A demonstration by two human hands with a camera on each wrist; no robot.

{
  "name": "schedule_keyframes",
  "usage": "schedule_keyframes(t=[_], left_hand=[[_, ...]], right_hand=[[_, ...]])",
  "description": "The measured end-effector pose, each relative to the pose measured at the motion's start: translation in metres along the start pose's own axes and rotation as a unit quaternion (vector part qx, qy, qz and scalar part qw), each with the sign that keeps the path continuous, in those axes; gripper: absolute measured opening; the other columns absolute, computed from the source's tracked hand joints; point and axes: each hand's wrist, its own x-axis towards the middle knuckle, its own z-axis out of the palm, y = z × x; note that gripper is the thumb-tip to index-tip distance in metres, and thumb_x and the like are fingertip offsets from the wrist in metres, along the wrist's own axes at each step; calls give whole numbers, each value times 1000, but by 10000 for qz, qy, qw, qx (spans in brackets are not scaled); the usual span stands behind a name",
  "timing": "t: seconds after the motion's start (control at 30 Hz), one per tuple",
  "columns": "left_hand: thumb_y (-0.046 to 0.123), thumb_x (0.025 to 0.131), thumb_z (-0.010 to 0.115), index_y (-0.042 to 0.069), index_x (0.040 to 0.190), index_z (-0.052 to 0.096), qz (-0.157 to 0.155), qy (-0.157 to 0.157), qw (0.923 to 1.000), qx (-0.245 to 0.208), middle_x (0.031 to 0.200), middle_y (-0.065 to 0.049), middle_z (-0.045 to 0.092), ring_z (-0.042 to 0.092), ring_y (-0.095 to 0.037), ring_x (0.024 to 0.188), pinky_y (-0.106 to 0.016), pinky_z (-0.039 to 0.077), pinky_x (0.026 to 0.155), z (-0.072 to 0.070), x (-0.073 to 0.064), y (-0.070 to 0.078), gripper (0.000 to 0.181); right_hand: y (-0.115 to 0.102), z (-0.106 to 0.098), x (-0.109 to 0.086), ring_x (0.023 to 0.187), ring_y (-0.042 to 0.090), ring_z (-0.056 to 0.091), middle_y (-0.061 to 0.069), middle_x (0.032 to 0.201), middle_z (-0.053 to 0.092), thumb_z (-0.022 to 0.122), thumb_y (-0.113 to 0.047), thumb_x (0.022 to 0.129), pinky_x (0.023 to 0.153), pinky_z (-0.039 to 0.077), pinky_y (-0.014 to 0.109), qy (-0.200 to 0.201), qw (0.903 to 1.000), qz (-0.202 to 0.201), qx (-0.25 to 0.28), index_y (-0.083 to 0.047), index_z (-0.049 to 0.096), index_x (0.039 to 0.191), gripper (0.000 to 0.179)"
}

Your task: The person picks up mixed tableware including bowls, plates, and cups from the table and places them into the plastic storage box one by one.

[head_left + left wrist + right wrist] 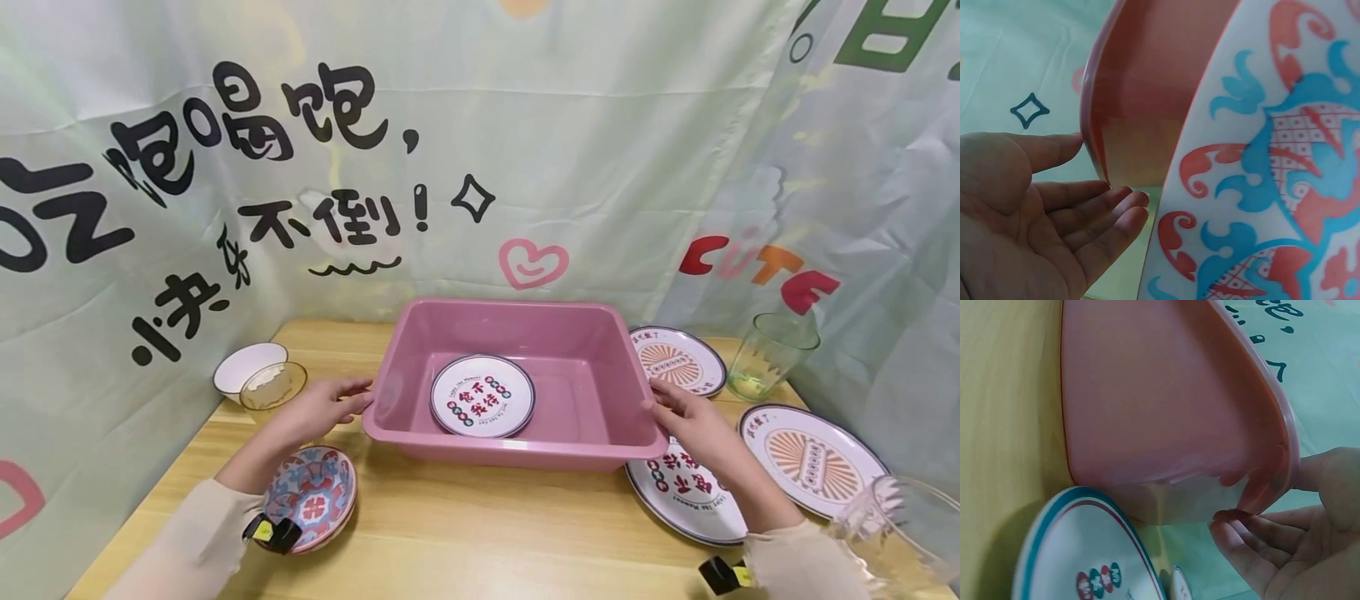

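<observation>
A pink plastic basin (600, 375) stands in the middle of the table, with a round white plate (480, 396) lying inside it. My left hand (322, 408) holds the basin's left rim, its thumb at the rim and fingertips below it in the left wrist view. On the opposite side, my right hand (697, 425) holds the right rim between thumb and fingers. A red-and-blue patterned bowl (313, 496) sits below my left wrist. Beneath my right hand lies a white plate with red lettering (686, 492), partly covered by the basin and the forearm.
At the back left are a white bowl (240, 367) and an amber glass bowl (274, 386). Two sunburst plates, one behind (675, 362) and one nearer (813, 462), lie right. A greenish glass (776, 354) and a clear glass container (900, 533) stand there too. Printed cloth (600, 167) hangs behind.
</observation>
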Motion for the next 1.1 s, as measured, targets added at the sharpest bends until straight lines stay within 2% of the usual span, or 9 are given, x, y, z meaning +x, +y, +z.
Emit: schedule_keyframes(t=[0.1, 0.23, 0.3, 0.37, 0.47, 0.57, 0.7, 0.87, 1.1], left_hand=[[26, 103, 52, -10, 141, 43, 44, -118, 9998, -144, 131, -27, 56, 62, -32, 109, -40, 55, 87, 5, -3, -1, 53], [25, 104, 51, -12, 143, 39, 21, -354, 9975, -614, 132, -29, 54, 59, -36, 115, -40, 54, 90, 8, -5, -3, 55], [24, 104, 51, -11, 144, 37, 61, -473, 9960, -762, 134, -30, 52, 56, -38, 119, -40, 53, 91, 7, -7, -6, 56], [24, 103, 51, -10, 145, 35, 106, -593, 9942, -886, 136, -29, 51, 55, -38, 121, -41, 52, 93, 5, -9, -8, 57], [25, 103, 53, -9, 146, 33, 150, -785, 9900, -1162, 136, -27, 52, 56, -36, 120, -41, 50, 96, 1, -11, -13, 59], [24, 102, 54, -11, 147, 29, 110, -960, 9819, -1628, 131, -27, 55, 59, -32, 115, -42, 49, 98, 1, -13, -15, 62], [22, 103, 53, -12, 149, 22, 2, -1046, 9730, -2057, 124, -28, 59, 63, -28, 108, -42, 49, 97, 5, -15, -11, 65], [19, 103, 52, -11, 149, 21, -199, -947, 9731, -2090, 120, -26, 60, 62, -30, 107, -42, 51, 94, 8, -9, 0, 64], [15, 103, 50, -9, 150, 22, -451, -760, 9830, -1612, 126, -28, 56, 58, -38, 112, -42, 53, 91, 5, 18, 8, 59]], right_hand=[[1, 3, -2, 109, 31, 61, 24, 125, 61, 49, -41, 103, 88, 50, 33, -77, 9996, 184, 174, 2, 32, 150, 66], [3, 6, -5, 113, 35, 59, 24, 125, 61, 47, -46, 102, 98, 44, 51, -101, 9988, 374, 304, -1, 30, 152, 69], [4, 7, -6, 115, 36, 57, 25, 126, 60, 47, -47, 101, 100, 42, 55, -137, 9983, 392, 415, -2, 29, 153, 70], [6, 8, -8, 115, 33, 58, 23, 126, 60, 47, -47, 101, 99, 44, 50, -163, 9980, 384, 468, -3, 29, 153, 70], [8, 8, -11, 107, 25, 62, 23, 124, 62, 48, -42, 102, 91, 50, 36, -207, 9958, 351, 820, -3, 29, 153, 67], [10, 8, -14, 101, 14, 64, 25, 127, 59, 48, -38, 104, 84, 52, 25, -263, 9909, 323, 1278, 0, 28, 152, 65], [10, 7, -16, 98, 8, 64, 27, 129, 57, 48, -37, 104, 83, 52, 21, -287, 9874, 317, 1521, 2, 27, 152, 65], [9, 3, -17, 98, 12, 66, 27, 128, 58, 49, -39, 103, 83, 52, 22, -333, 9882, 414, 1439, 1, 27, 152, 66], [7, 1, -17, 98, 15, 67, 27, 128, 58, 48, -36, 104, 82, 53, 23, -431, 9891, 341, 1364, 3, 27, 152, 65]])
